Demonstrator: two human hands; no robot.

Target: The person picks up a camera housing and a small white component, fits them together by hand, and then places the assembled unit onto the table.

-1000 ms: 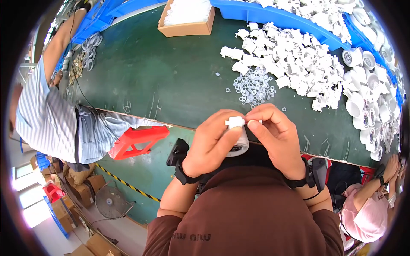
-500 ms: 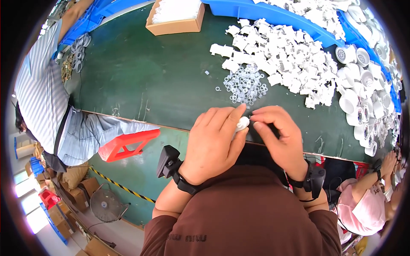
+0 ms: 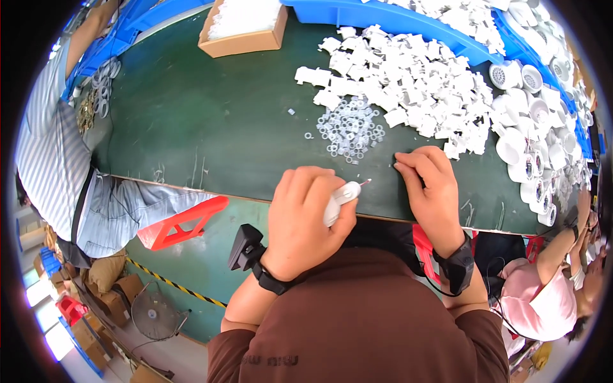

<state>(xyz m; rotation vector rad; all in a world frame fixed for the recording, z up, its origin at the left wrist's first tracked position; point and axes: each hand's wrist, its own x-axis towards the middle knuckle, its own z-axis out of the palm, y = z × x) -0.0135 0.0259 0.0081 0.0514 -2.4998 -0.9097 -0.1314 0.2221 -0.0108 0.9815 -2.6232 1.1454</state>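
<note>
A smooth, rounded white plastic part (image 3: 347, 193) is held in the left hand (image 3: 305, 217) by a flat green table (image 3: 204, 115).
A thin pinkish wire (image 3: 366, 183) can be seen poking from its end. The right hand (image 3: 431, 188) is held apart, thumb and finger close together; whether anything is pinched cannot be told. Small see-through plastic rings (image 3: 350, 127) are piled past the hands, next to a big heap of white plastic pieces (image 3: 408, 83).

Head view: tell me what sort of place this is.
Probably a factory assembly workshop: white plastic parts lie heaped beside small translucent rings on a green bench, with a co-worker in a striped shirt farther left.
</note>
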